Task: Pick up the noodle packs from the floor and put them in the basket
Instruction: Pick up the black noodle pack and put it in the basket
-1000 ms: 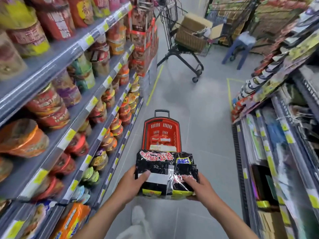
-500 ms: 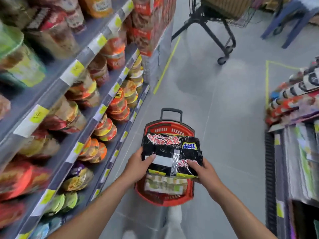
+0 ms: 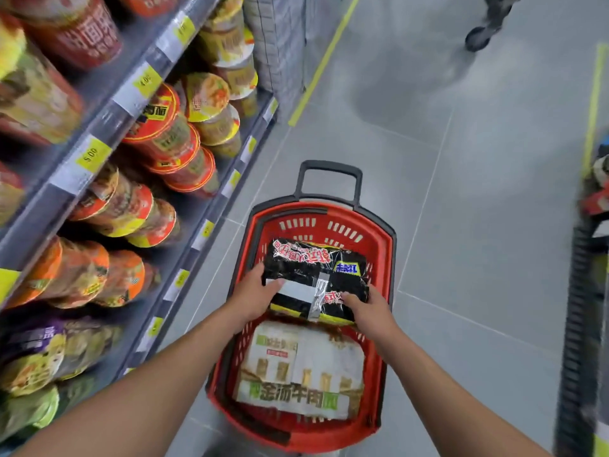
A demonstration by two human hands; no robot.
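Note:
A black noodle multipack with red and white lettering sits low inside the far half of the red basket, which stands on the grey floor. My left hand grips its left edge and my right hand grips its near right corner. A pale cream and green noodle multipack lies flat in the near half of the basket, partly under the black one.
Shelves of cup and bowl noodles run along the left with yellow price tags. The basket's black pull handle points away from me. A trolley wheel is at the far top right. Another shelf edge stands on the right.
The camera has closed in on the basket and tilted down. Both hands have carried the black pack forward and down, from over the basket into it.

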